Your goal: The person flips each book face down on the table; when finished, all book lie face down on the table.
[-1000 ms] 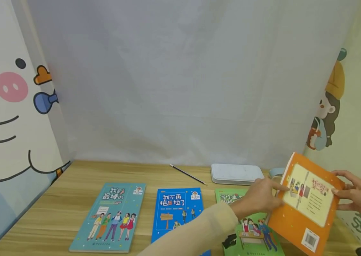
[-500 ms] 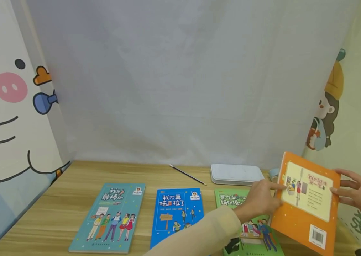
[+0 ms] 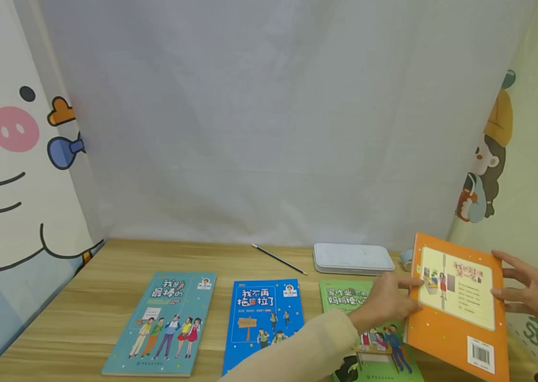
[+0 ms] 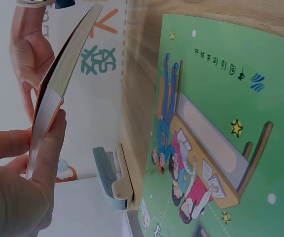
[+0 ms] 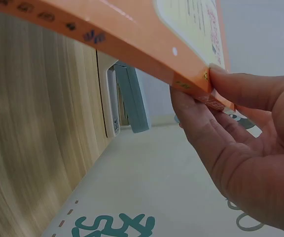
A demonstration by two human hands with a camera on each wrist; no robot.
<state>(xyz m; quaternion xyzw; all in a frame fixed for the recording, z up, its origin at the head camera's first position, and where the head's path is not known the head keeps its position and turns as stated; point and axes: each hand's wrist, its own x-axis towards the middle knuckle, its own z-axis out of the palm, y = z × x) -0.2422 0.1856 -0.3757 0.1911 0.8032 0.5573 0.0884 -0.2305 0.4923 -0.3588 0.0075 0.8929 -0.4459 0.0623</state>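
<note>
Both hands hold an orange book (image 3: 460, 318) tilted above the right end of the wooden table (image 3: 106, 265), back cover and barcode facing up. My left hand (image 3: 385, 302) pinches its left edge, thumb on the cover; in the left wrist view the fingers (image 4: 48, 148) wrap the page edge of the orange book (image 4: 58, 89). My right hand (image 3: 531, 294) grips the right edge; in the right wrist view my right hand (image 5: 240, 133) has its thumb on the orange book (image 5: 132, 34) and its fingers under it. A green book (image 3: 345, 297) lies partly beneath.
A blue book (image 3: 264, 318) and a teal book (image 3: 168, 321) lie flat to the left. A pencil (image 3: 279, 260) and a white case (image 3: 352, 258) sit near the back. A small teal-and-beige object (image 4: 113, 177) lies beside the green book (image 4: 221, 123). Curtains enclose the table.
The orange book has tipped flatter and sunk a little toward the table, with both hands following it. The other books have not moved.
</note>
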